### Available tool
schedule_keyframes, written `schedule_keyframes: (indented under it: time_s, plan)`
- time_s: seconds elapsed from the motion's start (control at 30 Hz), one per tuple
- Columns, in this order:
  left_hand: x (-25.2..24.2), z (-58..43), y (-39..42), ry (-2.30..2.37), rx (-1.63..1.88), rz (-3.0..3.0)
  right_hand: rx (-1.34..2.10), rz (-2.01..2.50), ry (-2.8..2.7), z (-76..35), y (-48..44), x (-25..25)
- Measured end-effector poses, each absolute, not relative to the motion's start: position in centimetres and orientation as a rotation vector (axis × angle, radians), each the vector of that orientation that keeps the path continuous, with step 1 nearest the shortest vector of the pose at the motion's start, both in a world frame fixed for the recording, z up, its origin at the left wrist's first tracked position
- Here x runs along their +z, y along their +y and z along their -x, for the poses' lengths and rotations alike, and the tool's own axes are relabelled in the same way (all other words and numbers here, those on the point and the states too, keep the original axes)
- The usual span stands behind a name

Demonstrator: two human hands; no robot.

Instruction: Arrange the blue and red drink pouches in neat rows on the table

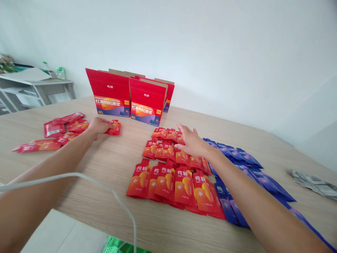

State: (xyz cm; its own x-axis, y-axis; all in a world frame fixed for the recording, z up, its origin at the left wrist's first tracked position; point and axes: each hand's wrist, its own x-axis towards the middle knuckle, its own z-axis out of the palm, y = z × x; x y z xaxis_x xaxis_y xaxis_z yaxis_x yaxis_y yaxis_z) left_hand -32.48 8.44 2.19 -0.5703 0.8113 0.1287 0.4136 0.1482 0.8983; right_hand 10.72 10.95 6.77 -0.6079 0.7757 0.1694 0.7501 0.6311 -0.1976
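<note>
My left hand (pixel 98 128) is closed on a red pouch (pixel 114 127) on the table, just right of a loose pile of red pouches (pixel 54 128). Its fingertips are partly hidden by the hand itself. Over the far row of red pouches hovers my right hand (pixel 191 141), fingers spread and holding nothing. Beneath and in front of it, red pouches (pixel 184 182) with orange fruit pictures lie overlapping in three rows. Blue pouches (pixel 237 165) lie in rows to the right, partly covered by my right forearm.
Open red cartons (pixel 144 102) stand at the back of the wooden table (pixel 105 182). A crumpled grey-and-white piece (pixel 313 182) lies at the right. A white cable (pixel 105 183) crosses in front. Below the edge is a green basket (pixel 116 245); a side desk (pixel 39 84) stands far left.
</note>
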Motion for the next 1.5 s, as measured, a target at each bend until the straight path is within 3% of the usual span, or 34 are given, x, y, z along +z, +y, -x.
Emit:
schedule_keyframes:
  time_s: [0.2, 0.33, 1.07, 1.5]
  plan:
    - [3.2, 22.8, 4.4, 1.428, 1.640, -0.980, 0.325, 1.035, -2.613, -7.9, 9.0, 6.7]
    - [2.6, 16.5, 2.5, 1.208, 1.584, -0.917, 0.360, 0.746, -2.639, -4.7, 7.5, 6.3]
    - [1.8, 14.6, 4.6, 1.230, 1.609, -1.064, 0.256, 0.783, -2.592, -3.3, 11.3, 6.8]
    - [0.3, 17.1, 5.2, 1.354, 1.625, -1.046, 0.368, 0.991, -2.720, -3.3, 10.9, 2.2]
